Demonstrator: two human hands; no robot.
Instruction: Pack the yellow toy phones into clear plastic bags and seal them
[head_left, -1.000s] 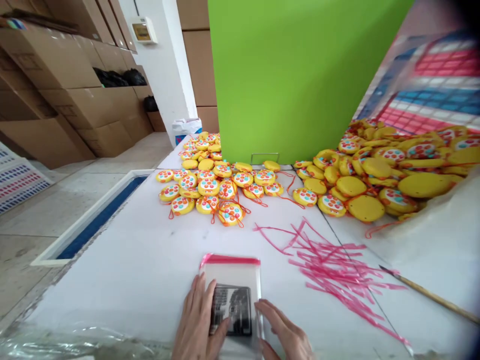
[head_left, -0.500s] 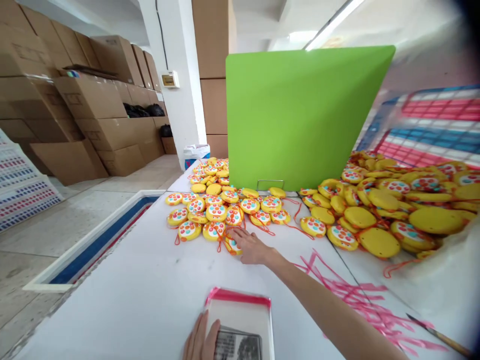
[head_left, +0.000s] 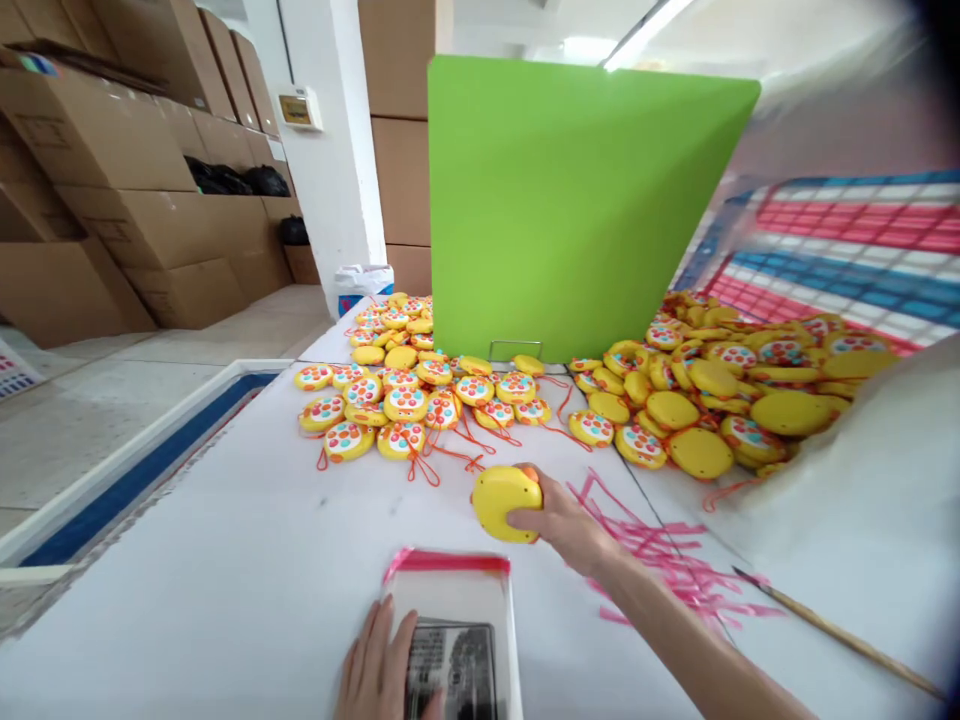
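- Now the right hand (head_left: 559, 515) grips a yellow oval toy (head_left: 497, 500), plain back upward, thumb across it, just beyond the pink-edged tray (head_left: 457, 563).
- Left hand (head_left: 375, 665), fingers loosely spread, lies over that tray, which holds a black-and-white printed card (head_left: 466, 665).

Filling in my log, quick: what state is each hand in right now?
Left hand: open, resting on the clear plastic packet.
Right hand: closed, holding a yellow toy, its plain side facing the camera.
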